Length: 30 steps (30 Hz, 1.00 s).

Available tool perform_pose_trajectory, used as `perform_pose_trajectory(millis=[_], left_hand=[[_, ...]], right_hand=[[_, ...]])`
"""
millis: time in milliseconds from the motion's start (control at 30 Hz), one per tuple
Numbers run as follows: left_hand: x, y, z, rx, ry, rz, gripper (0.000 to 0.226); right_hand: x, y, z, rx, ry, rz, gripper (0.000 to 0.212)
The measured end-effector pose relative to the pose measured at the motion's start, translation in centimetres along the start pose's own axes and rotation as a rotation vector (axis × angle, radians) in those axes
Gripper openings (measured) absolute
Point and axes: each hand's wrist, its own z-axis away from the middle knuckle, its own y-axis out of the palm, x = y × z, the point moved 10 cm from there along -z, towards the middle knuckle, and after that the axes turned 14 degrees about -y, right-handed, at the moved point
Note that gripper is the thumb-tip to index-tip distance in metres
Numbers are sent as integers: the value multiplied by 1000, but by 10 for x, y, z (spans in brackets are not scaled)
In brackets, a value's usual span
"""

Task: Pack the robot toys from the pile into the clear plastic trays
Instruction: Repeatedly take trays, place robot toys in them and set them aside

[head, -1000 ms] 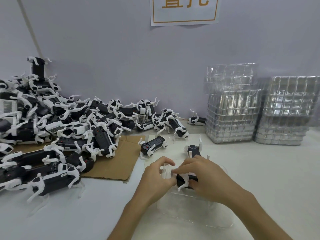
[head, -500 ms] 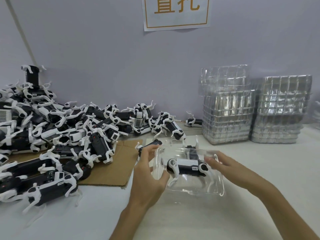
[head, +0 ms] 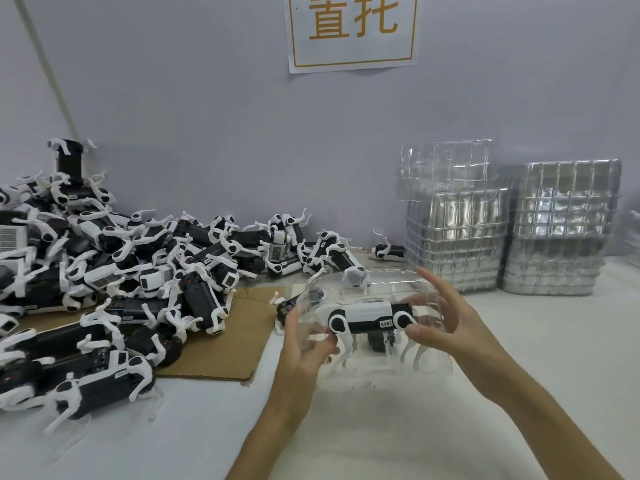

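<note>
Fingers [head: 327,342] of left hand [head: 302,346] curl round clear tray [head: 433,360] with robot toy [head: 367,315] — right hand [head: 450,327], spread, touches it.

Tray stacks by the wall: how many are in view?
2. The left tray stack stands just right of the toy pile, a loose tray on top; the right tray stack is beside it. Something blurred at the right frame edge may be a third.
</note>
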Motion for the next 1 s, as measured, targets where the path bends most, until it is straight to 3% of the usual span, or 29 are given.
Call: perform_pose_trajectory(millis=[200,467,633,767,900,1000], left_hand=[[-6,0,-2,23,38,-102,95],[-5,-5,-4,-55,77,-144,95],[-6,-7,-2,-73,11,-97,96],[6,8,-2,31,-115,-52,107],[14,14,0,17,-143,-17,97],[18,14,1,-31,-154,5,84]], right_hand=[[2,-3,0,-43,-25,33,93],[5,-11,2,-114,-94,259,76],[-8,-14,0,-98,-14,209,80],[-17,-12,1,-72,53,268,81],[-19,-8,4,-128,50,321,73],[-12,-5,7,-118,-10,497,69]])
